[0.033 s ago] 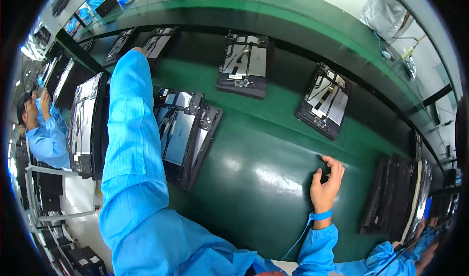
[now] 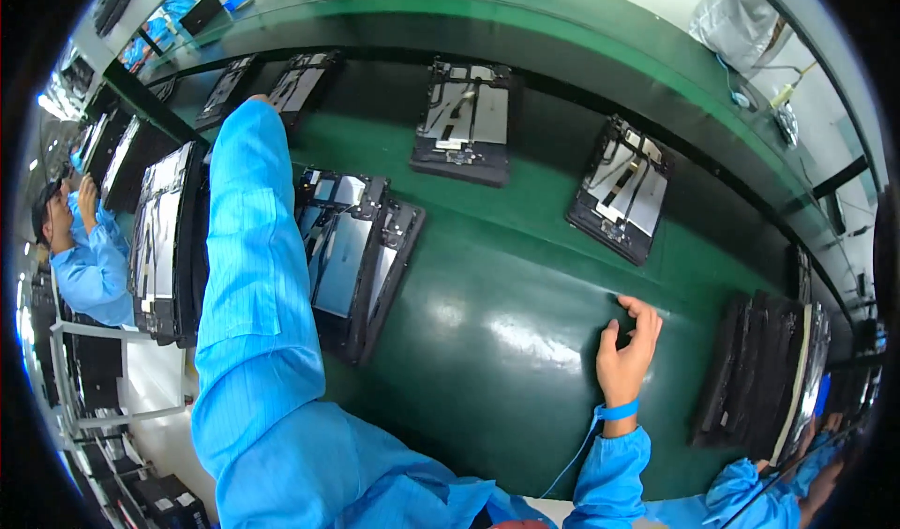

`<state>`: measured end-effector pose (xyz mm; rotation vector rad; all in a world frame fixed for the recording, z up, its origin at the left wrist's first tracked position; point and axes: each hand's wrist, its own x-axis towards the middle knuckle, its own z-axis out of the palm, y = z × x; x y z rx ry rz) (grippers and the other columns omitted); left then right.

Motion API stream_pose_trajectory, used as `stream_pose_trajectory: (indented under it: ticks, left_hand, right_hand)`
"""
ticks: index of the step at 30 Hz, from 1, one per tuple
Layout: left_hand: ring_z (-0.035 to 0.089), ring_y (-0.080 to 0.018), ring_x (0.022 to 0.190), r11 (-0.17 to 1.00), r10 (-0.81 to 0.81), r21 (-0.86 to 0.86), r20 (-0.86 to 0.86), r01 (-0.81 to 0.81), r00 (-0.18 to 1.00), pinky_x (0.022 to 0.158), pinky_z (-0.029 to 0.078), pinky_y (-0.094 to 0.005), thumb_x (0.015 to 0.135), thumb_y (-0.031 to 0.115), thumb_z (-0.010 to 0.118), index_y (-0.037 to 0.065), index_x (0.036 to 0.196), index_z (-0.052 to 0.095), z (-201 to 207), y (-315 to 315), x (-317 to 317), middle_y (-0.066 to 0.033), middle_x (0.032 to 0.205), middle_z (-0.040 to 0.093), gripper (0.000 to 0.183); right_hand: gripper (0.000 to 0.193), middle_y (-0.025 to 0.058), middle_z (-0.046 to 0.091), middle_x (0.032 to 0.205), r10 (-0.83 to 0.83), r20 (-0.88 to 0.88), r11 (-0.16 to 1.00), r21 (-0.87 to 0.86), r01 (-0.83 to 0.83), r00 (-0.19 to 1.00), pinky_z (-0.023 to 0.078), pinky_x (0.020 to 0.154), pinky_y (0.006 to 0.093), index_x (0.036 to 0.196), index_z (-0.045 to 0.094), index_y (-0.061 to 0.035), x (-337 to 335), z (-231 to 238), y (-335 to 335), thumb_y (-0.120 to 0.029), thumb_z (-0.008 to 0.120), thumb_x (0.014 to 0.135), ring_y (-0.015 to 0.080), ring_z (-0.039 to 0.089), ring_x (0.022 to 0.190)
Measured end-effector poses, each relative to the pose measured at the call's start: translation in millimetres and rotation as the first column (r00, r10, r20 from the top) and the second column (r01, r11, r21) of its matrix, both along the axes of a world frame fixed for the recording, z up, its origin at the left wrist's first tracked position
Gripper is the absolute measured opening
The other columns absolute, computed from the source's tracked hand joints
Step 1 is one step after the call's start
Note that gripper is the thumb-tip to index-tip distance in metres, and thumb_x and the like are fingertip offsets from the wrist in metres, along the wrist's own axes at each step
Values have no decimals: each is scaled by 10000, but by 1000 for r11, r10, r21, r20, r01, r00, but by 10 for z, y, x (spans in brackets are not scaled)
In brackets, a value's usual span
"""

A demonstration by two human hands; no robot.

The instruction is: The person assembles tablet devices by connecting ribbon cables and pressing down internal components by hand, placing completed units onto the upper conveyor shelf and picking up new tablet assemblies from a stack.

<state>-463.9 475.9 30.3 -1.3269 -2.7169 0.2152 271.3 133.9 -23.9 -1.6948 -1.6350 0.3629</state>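
Observation:
My left arm reaches far across the bench, and its blue sleeve covers most of my left hand. Only a sliver of that hand shows, beside an opened tablet at the far left; its fingers are hidden. Over the bare green mat, my right hand has its thumb and fingers apart, loosely curled, with nothing in them. A blue wrist strap with a cord circles that wrist. Under my left forearm lies a stack of opened tablets, partly covered by the sleeve, their inner parts exposed.
More opened tablets on dark pads stand at the back middle and back right. Another stack sits left of my arm. Black slabs are piled at right. A raised green shelf spans the back. A co-worker is at left.

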Motion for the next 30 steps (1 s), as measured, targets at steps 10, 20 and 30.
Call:
stream_pose_trajectory:
  ticks: [10,20,30]
  left_hand:
    - [604,-446,1413,911,-306,279,-40,305,951,1148,500,-527,924,43,658,111,1513,553,471,-72,-1395,-211,1397,687,602]
    - [744,-274,996,656,-689,555,717,-512,-106,884,615,-390,986,224,769,111,1102,760,305,-275,2043,-83,1116,792,163]
    - [730,-194,1088,812,-493,169,710,-558,-503,956,599,-381,993,121,781,57,1173,733,-280,-4830,4457,-63,1164,758,197]
  right_hand:
    - [440,182,676,1220,69,-29,977,202,-61,997,492,1094,498,1255,713,-68,126,-110,85,25,649,829,418,600,1205]
    - [468,150,670,1232,96,-186,945,325,-31,978,579,938,396,1280,706,-51,124,-234,123,78,536,862,315,648,1141]
    - [807,263,567,1626,166,-909,941,30,-337,383,519,1151,442,1710,457,-92,-82,4,-20,-666,478,1143,306,684,1271]
